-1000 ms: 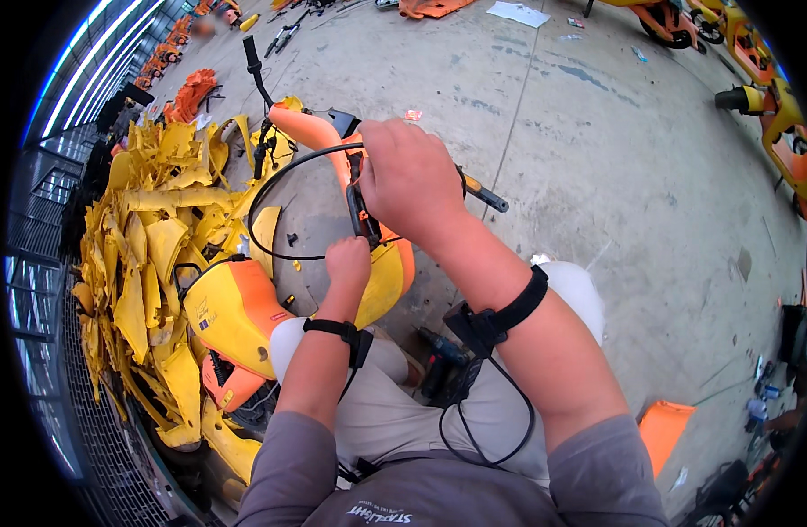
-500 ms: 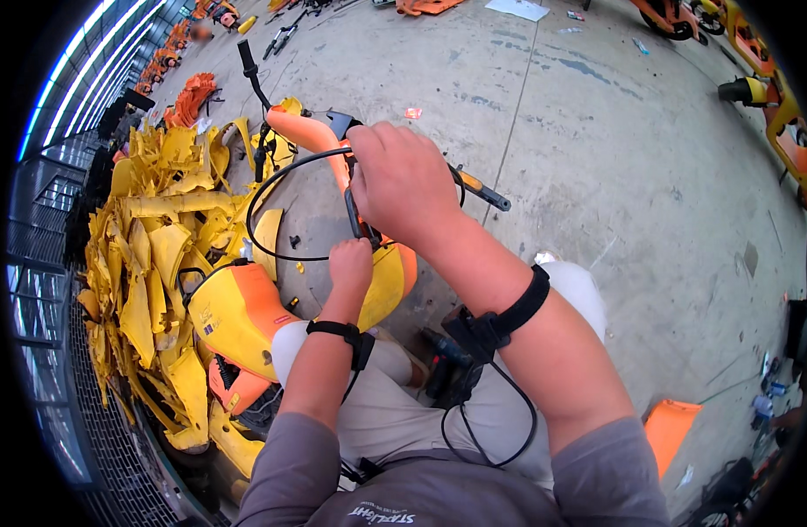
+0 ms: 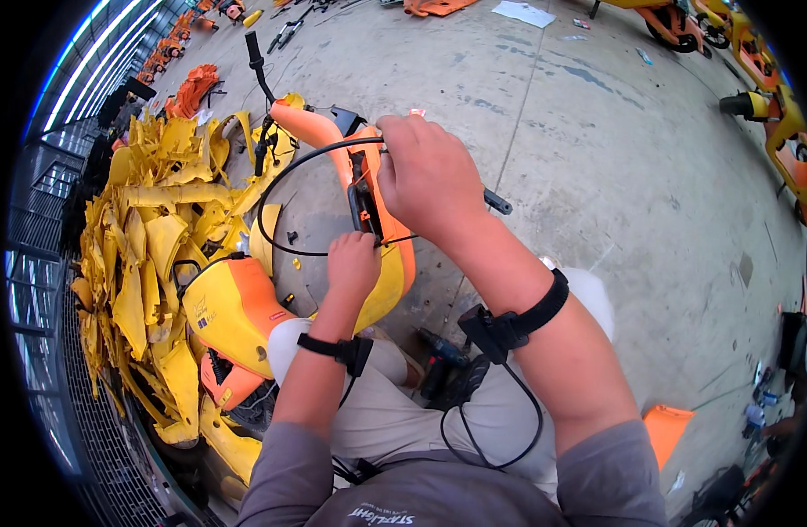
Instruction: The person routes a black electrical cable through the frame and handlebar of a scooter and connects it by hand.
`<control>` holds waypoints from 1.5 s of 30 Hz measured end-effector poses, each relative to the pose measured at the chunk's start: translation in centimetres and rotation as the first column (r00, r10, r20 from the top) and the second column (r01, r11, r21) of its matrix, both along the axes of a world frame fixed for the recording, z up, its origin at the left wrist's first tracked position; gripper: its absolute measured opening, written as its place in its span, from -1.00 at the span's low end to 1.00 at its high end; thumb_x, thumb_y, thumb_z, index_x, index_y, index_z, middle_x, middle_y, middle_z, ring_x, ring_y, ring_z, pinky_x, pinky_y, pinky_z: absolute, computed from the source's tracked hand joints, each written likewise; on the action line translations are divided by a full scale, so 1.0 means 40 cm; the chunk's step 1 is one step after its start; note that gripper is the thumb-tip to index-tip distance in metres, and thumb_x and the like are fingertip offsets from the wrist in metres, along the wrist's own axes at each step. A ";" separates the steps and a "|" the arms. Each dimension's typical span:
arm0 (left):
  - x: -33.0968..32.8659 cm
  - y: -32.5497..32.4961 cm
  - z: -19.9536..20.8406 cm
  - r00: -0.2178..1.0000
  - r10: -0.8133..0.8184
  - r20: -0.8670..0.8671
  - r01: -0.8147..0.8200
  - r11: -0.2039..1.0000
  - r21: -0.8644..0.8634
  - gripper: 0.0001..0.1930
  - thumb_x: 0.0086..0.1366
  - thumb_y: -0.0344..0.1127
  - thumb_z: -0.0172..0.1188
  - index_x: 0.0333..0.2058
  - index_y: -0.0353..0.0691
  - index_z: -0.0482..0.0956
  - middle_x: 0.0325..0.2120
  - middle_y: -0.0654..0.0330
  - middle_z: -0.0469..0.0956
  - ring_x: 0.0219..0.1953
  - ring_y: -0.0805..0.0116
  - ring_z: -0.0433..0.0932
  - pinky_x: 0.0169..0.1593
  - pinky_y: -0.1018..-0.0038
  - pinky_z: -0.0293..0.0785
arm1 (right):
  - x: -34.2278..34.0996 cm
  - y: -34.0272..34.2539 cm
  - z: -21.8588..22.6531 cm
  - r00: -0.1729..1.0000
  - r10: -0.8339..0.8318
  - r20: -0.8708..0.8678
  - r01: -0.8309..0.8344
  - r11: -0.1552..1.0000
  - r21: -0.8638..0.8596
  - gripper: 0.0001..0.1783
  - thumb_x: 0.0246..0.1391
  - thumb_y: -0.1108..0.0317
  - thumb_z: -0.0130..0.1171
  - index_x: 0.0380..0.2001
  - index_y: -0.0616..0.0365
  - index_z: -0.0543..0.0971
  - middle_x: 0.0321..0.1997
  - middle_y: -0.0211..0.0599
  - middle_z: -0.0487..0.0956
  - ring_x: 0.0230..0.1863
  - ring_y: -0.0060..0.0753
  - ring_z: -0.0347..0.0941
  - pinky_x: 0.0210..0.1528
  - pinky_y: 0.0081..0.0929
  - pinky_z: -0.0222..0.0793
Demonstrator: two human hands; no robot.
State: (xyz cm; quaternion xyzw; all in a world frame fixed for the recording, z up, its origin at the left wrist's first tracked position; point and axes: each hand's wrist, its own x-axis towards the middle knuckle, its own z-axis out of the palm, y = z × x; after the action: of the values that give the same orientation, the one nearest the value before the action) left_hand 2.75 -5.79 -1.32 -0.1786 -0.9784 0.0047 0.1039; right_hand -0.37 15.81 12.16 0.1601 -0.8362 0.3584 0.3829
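Note:
In front of me stands an orange-and-yellow scooter [image 3: 395, 272] with a narrow opening [image 3: 363, 206] in its frame, where wires and small orange parts show. My right hand [image 3: 430, 176] is closed on a black cable [image 3: 289, 171] above and right of the opening. From there the cable bends left in a wide loop and returns to my left hand [image 3: 353, 263]. That hand is closed around it at the lower end of the opening, and the cable comes out again past its fingers. My fingers partly hide the gripped stretches. A handlebar grip [image 3: 253, 48] sticks up beyond.
A heap of broken yellow panels [image 3: 149, 255] lies on the left, beside the yellow-and-orange rear body [image 3: 232, 303]. Between my legs, a power drill [image 3: 445, 351] rests low down. An orange panel [image 3: 667, 430] is at right, and more scooters [image 3: 790, 145] stand far right.
My right hand has shifted right, away from the frame, drawing the cable loop along. The opening in the frame shows more now. My left hand stays close to its place, and the view has shifted slightly.

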 end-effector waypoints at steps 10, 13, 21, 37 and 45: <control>0.109 -0.042 0.320 0.997 0.064 0.045 -0.076 0.662 0.745 -0.75 0.39 -0.51 -0.05 -0.05 -0.33 0.54 -0.28 0.13 0.56 -0.35 0.45 0.50 -0.14 0.53 0.47 | -0.007 -0.026 0.000 0.998 0.031 -0.048 -0.029 0.999 0.044 -0.72 -0.11 0.47 0.13 -0.23 0.12 0.46 -0.38 -0.26 0.46 -0.33 -0.15 0.45 -0.31 -0.21 0.36; 0.138 -0.051 0.326 0.932 0.082 -0.354 0.181 0.738 0.650 -0.66 0.34 -0.64 -0.10 0.05 -0.37 0.45 -0.11 0.04 0.48 -0.19 0.32 0.50 -0.05 0.45 0.47 | -0.007 -0.033 -0.010 0.997 0.074 -0.016 -0.073 0.995 0.061 -0.67 -0.09 0.53 0.16 -0.17 0.17 0.45 -0.37 -0.14 0.48 -0.31 -0.02 0.44 -0.27 -0.13 0.38; 0.103 -0.099 0.295 0.763 0.254 -0.594 0.081 0.874 0.479 -0.50 0.28 -0.52 0.05 0.21 -0.37 0.27 0.15 -0.06 0.34 0.25 -0.01 0.27 0.31 0.18 0.18 | -0.016 -0.080 -0.043 0.998 0.038 0.053 -0.047 0.983 0.180 -0.76 -0.14 0.49 0.13 -0.31 0.08 0.42 -0.41 -0.29 0.42 -0.34 -0.16 0.42 -0.30 -0.21 0.30; 0.080 -0.098 0.274 0.851 0.182 -0.493 0.108 0.858 0.503 -0.48 0.26 -0.41 0.15 0.21 -0.33 0.34 0.15 -0.02 0.41 0.20 -0.02 0.34 0.30 0.17 0.17 | 0.004 -0.111 -0.094 0.986 0.051 0.159 -0.093 0.958 0.270 -0.56 -0.14 0.53 0.18 -0.09 0.18 0.45 -0.30 -0.16 0.49 -0.25 -0.03 0.45 -0.21 -0.15 0.36; 0.081 -0.086 0.282 0.831 0.187 -0.524 0.148 0.834 0.532 -0.53 0.28 -0.42 0.14 0.16 -0.35 0.38 0.08 -0.03 0.45 0.14 -0.01 0.39 0.24 0.20 0.26 | 0.024 -0.100 -0.041 0.992 -0.019 0.127 -0.005 0.982 0.190 -0.66 -0.13 0.46 0.18 -0.17 0.15 0.52 -0.34 -0.18 0.53 -0.29 -0.06 0.48 -0.27 -0.13 0.36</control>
State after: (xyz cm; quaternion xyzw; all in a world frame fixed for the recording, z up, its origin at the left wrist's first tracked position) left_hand 6.00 -9.24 9.98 -0.1211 -0.8656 -0.2245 0.4308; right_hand 0.58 11.81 10.52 0.1697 -0.8901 0.2851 0.3125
